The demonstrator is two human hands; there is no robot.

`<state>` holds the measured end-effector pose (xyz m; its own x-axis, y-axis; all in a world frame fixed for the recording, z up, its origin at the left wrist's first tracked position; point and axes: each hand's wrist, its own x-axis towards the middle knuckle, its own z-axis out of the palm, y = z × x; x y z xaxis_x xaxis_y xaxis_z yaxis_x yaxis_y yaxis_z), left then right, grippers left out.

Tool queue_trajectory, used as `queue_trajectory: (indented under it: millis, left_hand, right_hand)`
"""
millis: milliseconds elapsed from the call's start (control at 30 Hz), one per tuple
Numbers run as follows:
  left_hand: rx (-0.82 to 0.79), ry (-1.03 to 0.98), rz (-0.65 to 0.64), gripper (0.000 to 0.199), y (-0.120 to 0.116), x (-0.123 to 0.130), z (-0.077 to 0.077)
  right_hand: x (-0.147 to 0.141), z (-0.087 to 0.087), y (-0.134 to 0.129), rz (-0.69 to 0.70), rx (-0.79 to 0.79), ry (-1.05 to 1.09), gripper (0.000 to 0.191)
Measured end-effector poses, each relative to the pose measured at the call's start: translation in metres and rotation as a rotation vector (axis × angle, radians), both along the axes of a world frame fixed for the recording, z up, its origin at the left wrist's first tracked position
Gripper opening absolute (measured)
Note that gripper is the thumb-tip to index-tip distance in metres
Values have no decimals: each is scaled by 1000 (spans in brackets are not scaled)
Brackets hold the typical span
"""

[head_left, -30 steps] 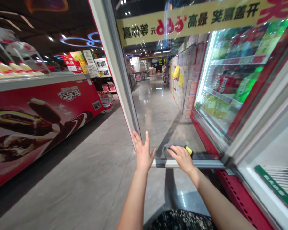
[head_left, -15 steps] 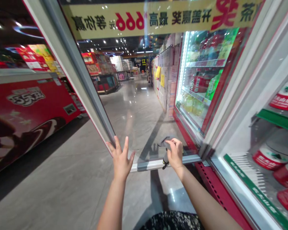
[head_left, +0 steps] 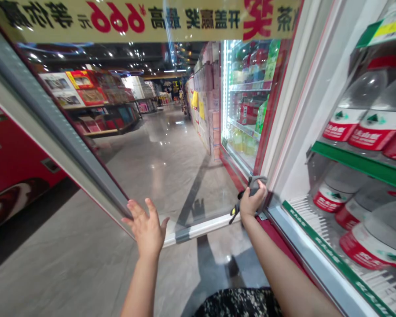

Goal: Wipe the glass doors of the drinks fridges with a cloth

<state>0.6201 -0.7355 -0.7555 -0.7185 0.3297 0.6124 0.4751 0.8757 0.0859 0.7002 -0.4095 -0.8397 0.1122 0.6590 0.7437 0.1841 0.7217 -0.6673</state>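
An open glass door (head_left: 145,163) with a pale frame fills the middle of the view. My left hand (head_left: 148,229) is spread against its lower left corner, holding nothing. My right hand (head_left: 253,198) is closed on a grey cloth (head_left: 260,181) at the door's lower right corner, near the hinge side. Black pieces with a yellow spot hang beside that hand. To the right, the refrigerator's shelves hold large clear bottles (head_left: 371,132) with red and white labels.
A red chest (head_left: 16,163) stands at the left. Through the glass are shelves of boxes (head_left: 86,94), stacked cartons (head_left: 201,110) and a lit drinks cooler (head_left: 246,97). The refrigerator's red base edge (head_left: 273,233) runs beside my right forearm.
The cloth in my right hand has moved right along the bottom of the door to its corner. My left hand has shifted slightly left and down in view. More of the bottle shelves shows.
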Motion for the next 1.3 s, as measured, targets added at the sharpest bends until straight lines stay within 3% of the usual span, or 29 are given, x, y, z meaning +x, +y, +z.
queue_trajectory:
  millis: [100,267,533,733,833,933,1067,1200,1300]
  left_hand:
    - [-9,-9,-19,116,-4,-1,1]
    - [-33,5,-22,112,-7,-1,3]
    - [-23,-64,-64,106,-13,-1,10]
    - [11,-72,-86,99,-14,-1,10]
    - [15,-69,-111,96,-17,-1,9]
    - [19,-62,-134,91,-19,-1,9]
    - [38,-67,-138,90,-21,-1,10]
    - [29,-60,-154,88,-24,-4,9]
    - [31,-45,-159,88,-28,-5,8]
  right_hand:
    - [7,-21,10,-69,-11,10,53]
    - [3,-59,-2,-154,-44,38,57]
    - [-5,-45,12,-127,-25,6,42]
    - [22,-79,1,-102,-73,-20,42]
    - [20,-89,-3,-89,-138,-9,45]
    - [1,-80,-18,-70,-211,10,52]
    - [-23,-54,-73,54,-241,-37,45]
    - [-17,-36,-123,331,-153,-177,30]
    - [-10,-21,-132,429,-125,-217,27]
